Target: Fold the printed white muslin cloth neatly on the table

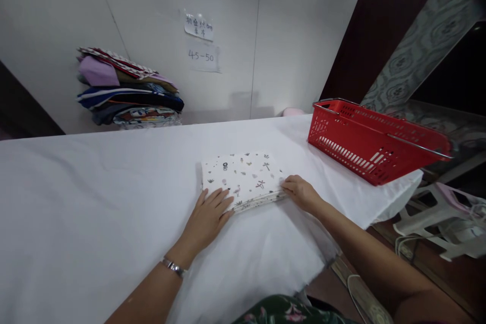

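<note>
A white cloth printed with small palm trees, leaves and animals lies folded into a flat, layered rectangle on the table. My left hand rests flat on its near left corner, fingers stretched out, a silver band round the wrist. At the near right corner, my right hand has its fingers closed on the cloth's edge. The folded layers show along the near side between both hands. The fingertips of my right hand are partly hidden.
A white-covered table spans the view. On its right stands a red plastic basket with metal handles. At the back left is a pile of folded fabrics. Paper notes hang on the wall. A white stool stands beyond the right edge.
</note>
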Available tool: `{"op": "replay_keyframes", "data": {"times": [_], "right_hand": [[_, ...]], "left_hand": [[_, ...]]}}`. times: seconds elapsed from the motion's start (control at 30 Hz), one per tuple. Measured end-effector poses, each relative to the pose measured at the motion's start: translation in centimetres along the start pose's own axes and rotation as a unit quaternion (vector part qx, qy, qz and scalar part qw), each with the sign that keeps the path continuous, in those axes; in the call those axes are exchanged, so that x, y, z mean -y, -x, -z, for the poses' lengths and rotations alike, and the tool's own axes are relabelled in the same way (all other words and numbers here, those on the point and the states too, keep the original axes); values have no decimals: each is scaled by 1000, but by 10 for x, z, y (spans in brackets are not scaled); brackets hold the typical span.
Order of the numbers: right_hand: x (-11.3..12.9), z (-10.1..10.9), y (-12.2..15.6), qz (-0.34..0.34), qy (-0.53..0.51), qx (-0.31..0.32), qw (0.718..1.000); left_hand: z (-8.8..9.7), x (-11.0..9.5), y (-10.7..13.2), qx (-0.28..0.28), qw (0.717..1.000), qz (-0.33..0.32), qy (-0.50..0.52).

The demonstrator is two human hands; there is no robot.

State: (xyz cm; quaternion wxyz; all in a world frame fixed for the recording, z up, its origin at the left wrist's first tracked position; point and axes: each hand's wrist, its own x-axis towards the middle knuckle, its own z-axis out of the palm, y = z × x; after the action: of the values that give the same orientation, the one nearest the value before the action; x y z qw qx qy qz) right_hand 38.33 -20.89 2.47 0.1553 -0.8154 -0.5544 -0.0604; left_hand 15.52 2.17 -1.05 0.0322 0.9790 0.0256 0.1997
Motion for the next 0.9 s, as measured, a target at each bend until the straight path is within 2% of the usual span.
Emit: {"op": "replay_keyframes", "data": {"times": [0.1, 0.37, 0.77, 0.9], "right_hand": [[2, -1, 0, -5, 5, 0, 1000], [-4, -11, 18, -1, -24, -113, 993], [-2, -6, 23, -21, -61, -54, 996], [4, -1, 10, -2, -43, -72, 996]], "left_hand": [[1, 0, 0, -1, 1000, 2, 1], [3, -2, 0, -2, 1000, 6, 21], [4, -4, 0, 0, 1000, 15, 27], [5, -6, 1, 2, 1000, 16, 23]]}}
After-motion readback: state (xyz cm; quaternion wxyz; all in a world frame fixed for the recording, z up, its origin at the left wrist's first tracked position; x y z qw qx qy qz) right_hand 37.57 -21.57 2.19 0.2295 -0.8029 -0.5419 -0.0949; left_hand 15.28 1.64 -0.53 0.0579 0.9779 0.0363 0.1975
